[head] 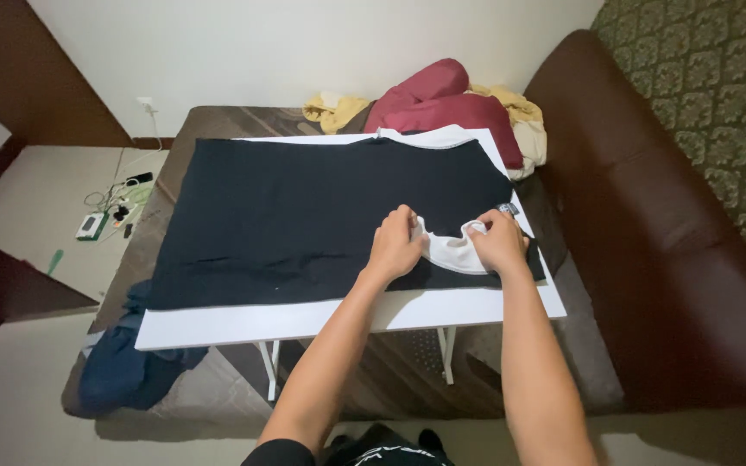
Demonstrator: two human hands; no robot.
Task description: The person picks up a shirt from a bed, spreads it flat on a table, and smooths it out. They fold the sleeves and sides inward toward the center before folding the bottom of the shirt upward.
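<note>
At the near right corner of the white surface [218,326], both hands pinch a small white garment [452,253]: the left hand [395,245] has its grip pressed together on the left end, the right hand [499,243] on the right end, the cloth sagging between them. It lies on a black cloth [304,216] spread flat over the surface. This looks like the straightening step of folding; the move at hand calls for even tension from both hands. Beyond lies a red garment [442,108], a blue one [123,367] hangs at the left
</note>
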